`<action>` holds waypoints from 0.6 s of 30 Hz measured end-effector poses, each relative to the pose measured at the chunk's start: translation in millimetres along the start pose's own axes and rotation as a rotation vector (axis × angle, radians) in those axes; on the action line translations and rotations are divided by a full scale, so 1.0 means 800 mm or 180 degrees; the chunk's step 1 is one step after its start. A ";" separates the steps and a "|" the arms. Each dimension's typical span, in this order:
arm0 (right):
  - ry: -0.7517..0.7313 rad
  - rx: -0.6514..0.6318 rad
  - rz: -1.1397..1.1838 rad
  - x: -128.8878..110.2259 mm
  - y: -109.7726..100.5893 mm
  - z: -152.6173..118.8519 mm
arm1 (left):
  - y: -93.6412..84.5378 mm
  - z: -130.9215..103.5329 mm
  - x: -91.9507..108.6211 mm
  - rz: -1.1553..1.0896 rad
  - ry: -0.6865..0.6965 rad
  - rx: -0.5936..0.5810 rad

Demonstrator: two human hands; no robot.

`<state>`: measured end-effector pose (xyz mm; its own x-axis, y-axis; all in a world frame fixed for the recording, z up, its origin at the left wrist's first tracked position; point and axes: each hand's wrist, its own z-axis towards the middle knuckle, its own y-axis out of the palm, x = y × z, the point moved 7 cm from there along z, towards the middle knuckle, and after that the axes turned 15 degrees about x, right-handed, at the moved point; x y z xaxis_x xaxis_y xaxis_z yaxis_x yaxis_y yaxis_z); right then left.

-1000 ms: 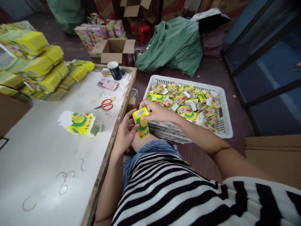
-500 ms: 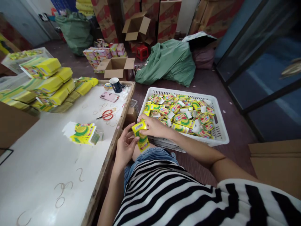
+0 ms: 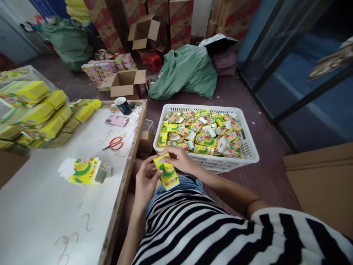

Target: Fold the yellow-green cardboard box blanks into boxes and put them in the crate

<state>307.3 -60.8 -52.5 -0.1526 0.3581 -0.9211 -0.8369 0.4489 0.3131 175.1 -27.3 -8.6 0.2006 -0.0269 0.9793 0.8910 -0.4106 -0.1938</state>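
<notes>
Above my lap, a yellow and green printed carton is held between both hands. My left hand grips its left edge, thumb on the front face. My right hand pinches its upper end. Just beyond, a white basket holds many similar small cartons, some with white flaps open. On the table to the left lies a small stack of flat yellow cartons, with red-handled scissors behind it.
Bundles of yellow cartons are piled at the table's far left. A dark mug and a pink phone sit near its back edge. Beyond are an open cardboard box and a green sack. Flat cardboard lies at right.
The carton has turned so its printed front faces the camera more, its lower end shifted slightly right and down. My right hand's fingers have moved along its top. The camera view has shifted rightward.
</notes>
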 end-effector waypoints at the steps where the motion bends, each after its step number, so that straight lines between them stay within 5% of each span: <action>1: 0.0121 0.0026 0.0075 0.005 -0.005 -0.003 | 0.005 0.003 -0.003 0.0015 0.0009 -0.0009; 8: 0.0351 0.0548 -0.0086 0.025 -0.042 -0.022 | 0.033 0.017 -0.027 -0.0043 -0.0228 -0.0214; 12: 0.0363 0.0472 -0.0453 0.030 -0.055 -0.020 | 0.052 0.017 -0.047 -0.0072 -0.0300 -0.0319; 14: 0.0224 0.0558 -0.0927 0.022 -0.087 -0.013 | 0.061 0.016 -0.055 0.0008 -0.0246 -0.0429; 18: 0.0265 0.1436 -0.2915 0.006 -0.204 -0.005 | 0.043 0.021 -0.053 0.0444 0.0138 -0.0156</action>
<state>441.4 -135.4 -109.2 0.3954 -0.3276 -0.8581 -0.3773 0.7939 -0.4769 204.4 -24.7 -57.6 0.3024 -0.1256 0.9449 0.8345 -0.4442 -0.3261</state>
